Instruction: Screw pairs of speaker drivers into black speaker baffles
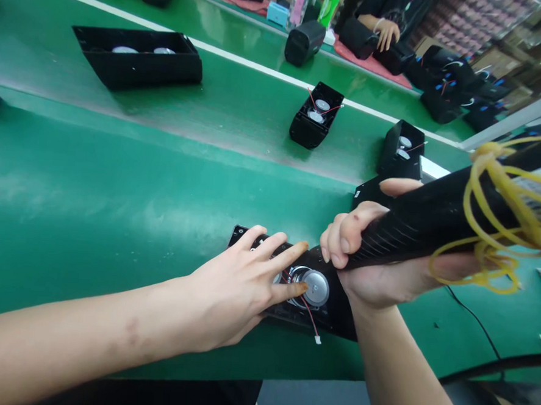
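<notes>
The green conveyor belt (116, 175) fills most of the room's view, with a white stripe running along its far side. On it, far beyond the near housing and towards the left, lies a long black open housing (137, 60) with two round speaker cones inside. Further along the belt, beyond the near housing to the right, sit two smaller black housings (316, 115) (403, 148), each with two speakers and thin red wires. Across the belt from the near housing, another person's hand (387, 32) rests on a black part.

At the belt's near edge lies the near housing (292, 289), black and open side up, a silvery speaker (315, 288) showing in it and a red wire ending in a small white plug (317, 340) hanging over its near rim.

The person's right hand (386, 264) is wrapped tight around a thick black tool (434, 218) directly above the near housing's right end, fingers curled together, thumb on top. Yellow rubber bands (502, 223) loop around the tool, right of that hand.

The left hand (242, 286) lies flat on the near housing's left half, fingers spread and pressing down, the index fingertip touching the speaker's rim.
</notes>
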The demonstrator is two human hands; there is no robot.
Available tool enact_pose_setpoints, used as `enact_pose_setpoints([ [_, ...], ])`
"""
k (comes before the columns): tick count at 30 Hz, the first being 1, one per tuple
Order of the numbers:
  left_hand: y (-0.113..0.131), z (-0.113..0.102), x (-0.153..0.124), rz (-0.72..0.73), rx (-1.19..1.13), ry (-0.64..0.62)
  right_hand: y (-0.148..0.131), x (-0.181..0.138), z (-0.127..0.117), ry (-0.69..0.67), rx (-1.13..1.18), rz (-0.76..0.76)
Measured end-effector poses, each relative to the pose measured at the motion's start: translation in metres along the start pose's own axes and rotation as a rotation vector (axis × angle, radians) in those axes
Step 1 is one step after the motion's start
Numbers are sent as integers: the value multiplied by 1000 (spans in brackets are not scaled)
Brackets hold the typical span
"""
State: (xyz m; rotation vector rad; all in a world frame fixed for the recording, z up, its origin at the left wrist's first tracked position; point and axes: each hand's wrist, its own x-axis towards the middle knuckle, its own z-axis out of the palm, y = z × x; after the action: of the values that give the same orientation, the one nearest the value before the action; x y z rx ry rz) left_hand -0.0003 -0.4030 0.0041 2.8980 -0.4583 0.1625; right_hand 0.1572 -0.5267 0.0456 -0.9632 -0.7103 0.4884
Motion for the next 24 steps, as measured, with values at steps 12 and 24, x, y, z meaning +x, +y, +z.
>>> enact_pose_setpoints([
  [12, 1, -2, 1, 4, -28, -17, 14, -4, -8, -234, -48, -74],
  [24, -4, 35, 6, 35, 156, 217, 7, -15, -18, -7, -39, 91],
])
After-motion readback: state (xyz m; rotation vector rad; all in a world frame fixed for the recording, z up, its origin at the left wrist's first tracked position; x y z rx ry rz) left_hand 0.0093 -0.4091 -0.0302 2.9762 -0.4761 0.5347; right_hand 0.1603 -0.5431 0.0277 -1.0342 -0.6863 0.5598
